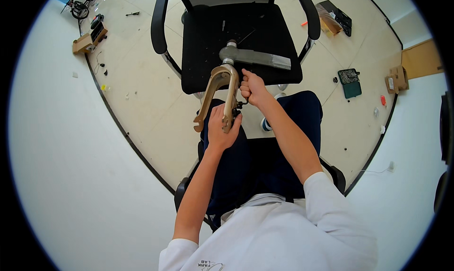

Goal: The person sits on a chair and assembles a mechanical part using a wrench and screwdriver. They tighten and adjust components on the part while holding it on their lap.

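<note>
A tan bicycle fork (pixel 230 94) points its two legs toward me. Its upper end joins a grey metal frame tube (pixel 262 58), which lies on the black seat of an office chair (pixel 201 42). My left hand (pixel 221 130) is wrapped around the end of the fork's right leg, thumb on the outer side. At that leg sits a small black brake part (pixel 237 111). My right hand (pixel 254 88) is closed just right of the fork, on a thin dark hex key (pixel 243 103) that reaches to the black part. Most of the key is hidden in the fist.
The chair's armrests (pixel 159 27) flank the seat, where a thin rod (pixel 247 35) and small bits lie. On the tiled floor are an open green case (pixel 350 84), cardboard boxes (pixel 397 79), a black tool case (pixel 341 20) and, far left, another open box (pixel 85 44).
</note>
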Demonstrator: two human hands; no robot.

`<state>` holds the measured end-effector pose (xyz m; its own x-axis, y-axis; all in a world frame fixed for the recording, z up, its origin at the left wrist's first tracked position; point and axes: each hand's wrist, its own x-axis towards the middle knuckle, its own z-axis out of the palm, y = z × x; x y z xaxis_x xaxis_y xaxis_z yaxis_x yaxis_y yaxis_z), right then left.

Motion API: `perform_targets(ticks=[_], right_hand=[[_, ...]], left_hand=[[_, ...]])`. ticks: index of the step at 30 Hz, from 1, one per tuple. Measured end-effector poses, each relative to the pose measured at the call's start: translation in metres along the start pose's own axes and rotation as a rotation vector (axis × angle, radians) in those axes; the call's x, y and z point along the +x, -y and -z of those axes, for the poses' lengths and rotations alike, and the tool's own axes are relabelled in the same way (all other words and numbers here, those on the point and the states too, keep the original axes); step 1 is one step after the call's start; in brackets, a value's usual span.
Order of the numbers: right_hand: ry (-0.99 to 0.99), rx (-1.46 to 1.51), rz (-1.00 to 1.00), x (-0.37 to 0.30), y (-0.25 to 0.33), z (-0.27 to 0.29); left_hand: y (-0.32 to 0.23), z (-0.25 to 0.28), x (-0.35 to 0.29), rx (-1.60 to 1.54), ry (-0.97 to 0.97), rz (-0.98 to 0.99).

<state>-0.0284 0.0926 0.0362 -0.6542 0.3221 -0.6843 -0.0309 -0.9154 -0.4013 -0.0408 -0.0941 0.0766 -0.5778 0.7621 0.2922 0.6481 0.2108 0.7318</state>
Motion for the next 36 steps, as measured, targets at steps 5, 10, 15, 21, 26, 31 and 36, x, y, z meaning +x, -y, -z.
perform_targets(ticks=[5,10,15,21,26,31,36], right_hand=[[-0.047,-0.149,0.146,-0.012,-0.001,-0.015],[-0.111,-0.491,0.360,-0.021,-0.003,-0.037],[-0.170,-0.985,0.722,-0.031,-0.010,-0.043],[0.107,-1.139,0.887,-0.070,-0.031,-0.042],[0.434,-1.165,1.218,-0.086,-0.056,-0.019],[0.219,-0.421,0.685,-0.075,-0.035,-0.010],[0.015,-0.400,0.391,-0.068,-0.011,0.005]], left_hand=[[-0.002,0.000,-0.002,-0.040,-0.016,0.051],[-0.002,-0.001,-0.001,-0.077,-0.024,0.093],[0.000,-0.003,-0.002,-0.025,-0.003,0.050],[0.000,-0.002,-0.001,-0.079,-0.006,-0.002],[0.022,-0.006,-0.012,-0.090,0.005,-0.064],[0.003,-0.002,-0.001,-0.036,-0.004,-0.038],[0.004,-0.001,-0.003,0.006,0.028,0.016]])
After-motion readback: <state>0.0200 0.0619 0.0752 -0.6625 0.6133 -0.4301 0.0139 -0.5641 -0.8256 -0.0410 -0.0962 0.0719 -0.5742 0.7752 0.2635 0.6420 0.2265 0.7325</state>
